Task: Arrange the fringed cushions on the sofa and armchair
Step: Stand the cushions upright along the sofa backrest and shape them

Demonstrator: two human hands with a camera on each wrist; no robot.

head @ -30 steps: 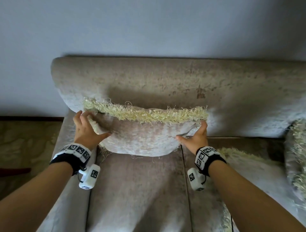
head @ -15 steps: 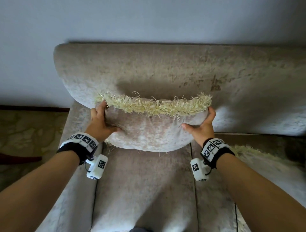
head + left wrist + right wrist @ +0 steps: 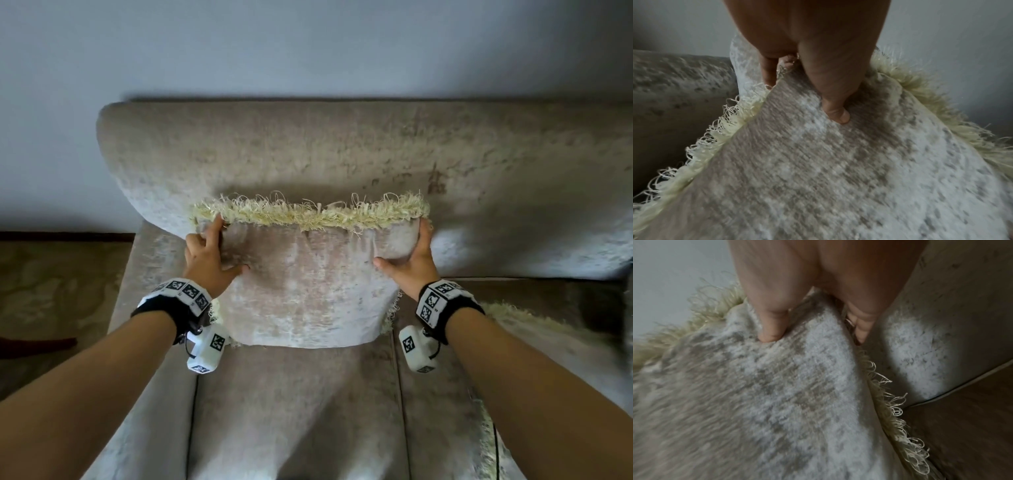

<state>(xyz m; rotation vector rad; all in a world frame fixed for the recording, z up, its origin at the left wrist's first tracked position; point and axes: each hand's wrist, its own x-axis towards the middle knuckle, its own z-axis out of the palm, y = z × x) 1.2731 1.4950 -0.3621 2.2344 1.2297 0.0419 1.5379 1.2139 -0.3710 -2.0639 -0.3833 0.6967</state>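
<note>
A beige velvet cushion (image 3: 308,291) with a pale yellow fringe stands upright against the sofa backrest (image 3: 308,154). My left hand (image 3: 209,260) grips its upper left corner, thumb on the front face and fingers behind. My right hand (image 3: 411,263) grips the upper right corner the same way. In the left wrist view the thumb presses into the cushion (image 3: 838,162) fabric, and the right wrist view shows the cushion (image 3: 766,394) pinched between thumb and fingers. A second fringed cushion (image 3: 534,339) lies on the seat to the right, partly hidden by my right forearm.
The sofa seat (image 3: 294,411) stretches toward me below the cushion, with a seam on each side. The armrest (image 3: 137,291) runs along the left. Beyond it lies patterned floor (image 3: 51,291). A plain wall (image 3: 308,44) rises behind the backrest.
Both hands have turned the cushion from a flat, tilted pose to upright, so its front face now shows, and set it back against the backrest.
</note>
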